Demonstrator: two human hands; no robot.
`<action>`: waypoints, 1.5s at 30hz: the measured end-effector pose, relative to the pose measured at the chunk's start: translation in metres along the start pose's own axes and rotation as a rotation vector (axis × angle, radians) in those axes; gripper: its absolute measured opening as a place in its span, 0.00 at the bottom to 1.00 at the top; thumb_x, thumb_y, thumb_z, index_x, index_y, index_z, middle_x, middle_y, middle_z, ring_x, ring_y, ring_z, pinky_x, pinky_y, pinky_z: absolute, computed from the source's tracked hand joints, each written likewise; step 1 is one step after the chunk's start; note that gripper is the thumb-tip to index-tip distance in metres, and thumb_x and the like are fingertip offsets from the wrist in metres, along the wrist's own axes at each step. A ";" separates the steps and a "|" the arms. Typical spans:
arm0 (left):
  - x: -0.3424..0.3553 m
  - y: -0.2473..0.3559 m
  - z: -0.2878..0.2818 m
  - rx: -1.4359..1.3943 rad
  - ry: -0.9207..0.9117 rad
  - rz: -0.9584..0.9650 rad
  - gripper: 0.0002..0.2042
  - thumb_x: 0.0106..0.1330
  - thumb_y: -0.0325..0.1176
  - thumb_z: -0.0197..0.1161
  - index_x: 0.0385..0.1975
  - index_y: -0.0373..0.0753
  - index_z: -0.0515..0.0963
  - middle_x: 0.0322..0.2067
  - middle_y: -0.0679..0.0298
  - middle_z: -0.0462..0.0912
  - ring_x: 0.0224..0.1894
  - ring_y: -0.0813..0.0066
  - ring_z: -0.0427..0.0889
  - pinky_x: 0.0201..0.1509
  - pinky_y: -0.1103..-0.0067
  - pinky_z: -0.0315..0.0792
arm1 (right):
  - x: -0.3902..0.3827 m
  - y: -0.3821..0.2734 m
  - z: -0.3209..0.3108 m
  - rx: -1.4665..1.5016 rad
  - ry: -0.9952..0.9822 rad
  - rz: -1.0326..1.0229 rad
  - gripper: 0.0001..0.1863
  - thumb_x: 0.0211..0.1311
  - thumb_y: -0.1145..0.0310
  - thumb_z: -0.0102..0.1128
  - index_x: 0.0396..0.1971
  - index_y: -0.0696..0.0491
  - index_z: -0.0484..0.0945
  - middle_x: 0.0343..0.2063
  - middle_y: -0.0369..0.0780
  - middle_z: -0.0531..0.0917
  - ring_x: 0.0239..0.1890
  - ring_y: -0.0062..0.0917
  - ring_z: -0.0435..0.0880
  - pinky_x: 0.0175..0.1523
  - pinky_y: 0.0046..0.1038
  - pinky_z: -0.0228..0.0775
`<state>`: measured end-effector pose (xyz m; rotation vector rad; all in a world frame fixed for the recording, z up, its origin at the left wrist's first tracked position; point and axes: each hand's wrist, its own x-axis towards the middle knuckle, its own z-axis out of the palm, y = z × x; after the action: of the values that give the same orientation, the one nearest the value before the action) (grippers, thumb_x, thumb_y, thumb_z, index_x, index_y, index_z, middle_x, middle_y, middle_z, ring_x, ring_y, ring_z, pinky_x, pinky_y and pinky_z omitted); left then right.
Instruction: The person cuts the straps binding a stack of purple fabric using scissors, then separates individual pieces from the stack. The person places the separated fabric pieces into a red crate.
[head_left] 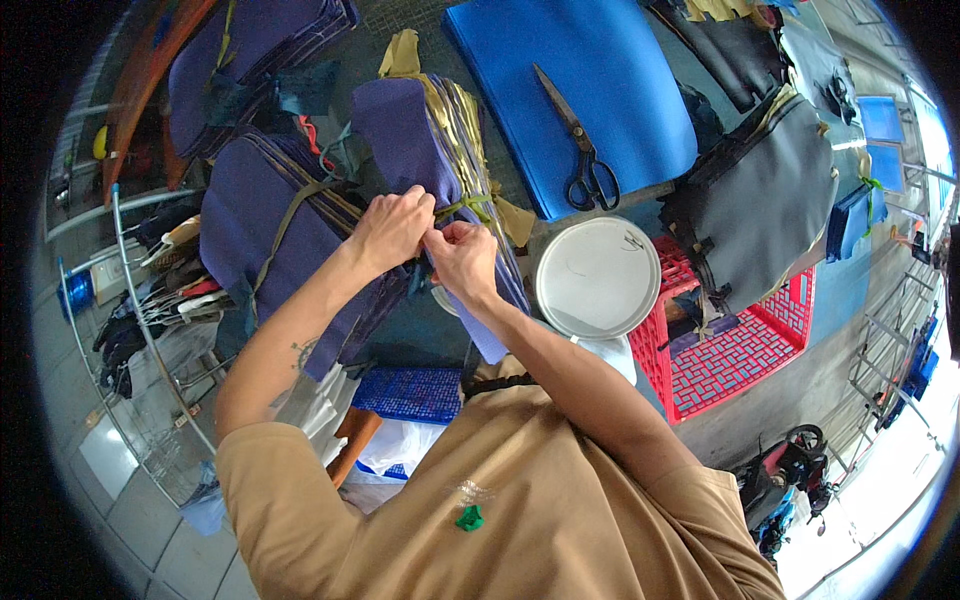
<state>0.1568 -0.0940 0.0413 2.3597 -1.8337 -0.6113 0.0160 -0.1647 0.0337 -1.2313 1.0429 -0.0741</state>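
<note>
A bundle of purple sheet pieces (388, 118) with yellowish edges lies in front of me, tilted toward the table's near side. A green fabric strip (470, 204) is wrapped around its middle. My left hand (400, 228) is closed at the bundle's left side, the strip running to its fingertips. Just right of it, my right hand (466, 262) rests against the bundle, thumb and fingers pinched at the strip; its end is hidden in the fingers. Another purple bundle (245, 215), tied with an olive strip, lies to the left of my hands.
Black-handled scissors (580, 140) lie on a blue sheet stack (640, 110). A round white lid (598, 275) is right of my hands, near a red plastic crate (735, 365). Black sheet pieces (765, 205) lie at right. A blue basket (405, 395) is below the table edge.
</note>
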 end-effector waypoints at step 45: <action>-0.002 -0.010 -0.003 -0.382 -0.098 -0.087 0.13 0.74 0.33 0.52 0.28 0.30 0.74 0.28 0.45 0.77 0.32 0.54 0.76 0.41 0.62 0.71 | 0.015 0.065 0.017 -0.488 -0.073 -0.592 0.10 0.59 0.74 0.53 0.40 0.56 0.78 0.26 0.51 0.83 0.30 0.48 0.85 0.35 0.46 0.77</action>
<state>0.1665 -0.0895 0.0414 2.1923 -1.4893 -1.0019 0.0056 -0.1349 -0.0274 -1.9469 0.6162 -0.2389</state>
